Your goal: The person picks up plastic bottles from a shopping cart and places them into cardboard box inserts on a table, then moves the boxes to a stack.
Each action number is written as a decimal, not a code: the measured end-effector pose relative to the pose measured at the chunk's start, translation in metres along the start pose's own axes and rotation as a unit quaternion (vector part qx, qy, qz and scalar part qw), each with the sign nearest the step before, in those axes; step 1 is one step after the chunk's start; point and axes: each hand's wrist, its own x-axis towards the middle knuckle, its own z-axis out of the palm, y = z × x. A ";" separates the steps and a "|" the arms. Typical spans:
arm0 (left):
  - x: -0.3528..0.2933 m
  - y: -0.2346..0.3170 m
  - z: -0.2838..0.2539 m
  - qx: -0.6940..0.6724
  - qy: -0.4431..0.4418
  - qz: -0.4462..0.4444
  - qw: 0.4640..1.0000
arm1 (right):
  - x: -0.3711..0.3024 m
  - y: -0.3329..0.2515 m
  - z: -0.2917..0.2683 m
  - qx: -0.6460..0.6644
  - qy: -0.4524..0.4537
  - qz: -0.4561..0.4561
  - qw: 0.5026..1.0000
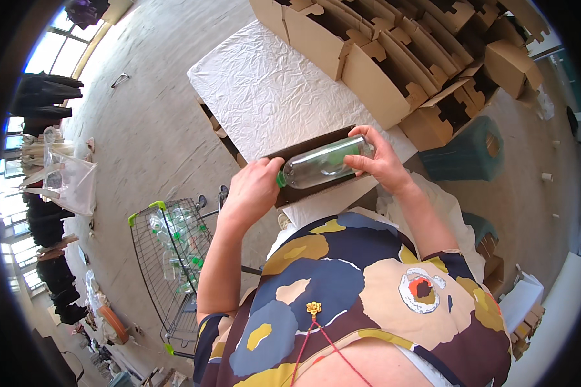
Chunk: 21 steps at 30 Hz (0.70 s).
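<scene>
A clear plastic bottle (323, 162) with a green cap lies on its side over a narrow open cardboard box (302, 193), tilted up toward the right. My right hand (384, 161) grips the bottle's base end, with the thumb on the near side and the fingers over the far side. Beside the green cap, my left hand (253, 188) is closed round the left end of the box. Its fingertips are partly hidden, so I cannot tell whether they also touch the cap. How deep the bottle sits in the box is not plain.
A table with a wrinkled white cover (258, 84) stands in front. Several open cardboard boxes (381, 77) crowd its far right. A wire shopping cart (168, 277) with green-capped bottles is at my left. A green plastic bin (461, 155) stands at the right.
</scene>
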 end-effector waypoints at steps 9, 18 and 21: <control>0.104 -0.021 0.096 0.123 -0.218 -0.076 0.965 | -0.005 -0.013 -0.009 -0.397 0.021 -0.178 0.900; 0.120 -0.069 0.165 -0.013 -0.366 -0.119 0.923 | -0.012 0.006 0.001 -0.461 -0.053 -0.197 0.864; 0.103 -0.068 0.155 -0.167 -0.352 -0.239 0.890 | -0.006 0.002 0.002 -0.450 -0.061 -0.194 0.870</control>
